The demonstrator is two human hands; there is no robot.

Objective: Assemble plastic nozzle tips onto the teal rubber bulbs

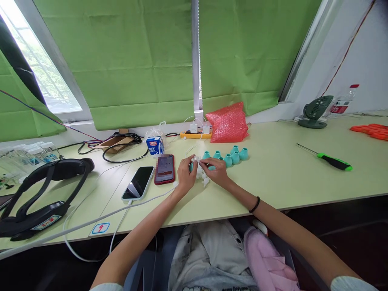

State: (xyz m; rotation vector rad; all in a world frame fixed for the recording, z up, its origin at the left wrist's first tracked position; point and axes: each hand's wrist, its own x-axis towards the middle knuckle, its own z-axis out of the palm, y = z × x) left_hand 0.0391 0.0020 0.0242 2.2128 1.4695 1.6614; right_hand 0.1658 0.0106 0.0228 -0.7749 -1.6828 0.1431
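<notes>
My left hand (186, 174) is closed, with a bit of a small turquoise bulb-shaped cup (191, 166) showing between thumb and fingers. Close against it, my right hand (217, 171) pinches at a small white piece (197, 159); the fingertips hide much of it. Under and between the hands lies a small pile of white pieces (205, 180) on the table. Just beyond my right hand stand several more turquoise cups (235, 157), grouped in rows, with some partly hidden behind my fingers.
Left of my hands lie a red-cased phone (164, 169) and a white-cased phone (138, 184) on a cable. A blue box (155, 146), yellow power strip (188, 135) and red bubble-wrap pouch (228, 123) line the back. A screwdriver (325, 157) and fan (315, 112) are right; a black headset (45, 194) left.
</notes>
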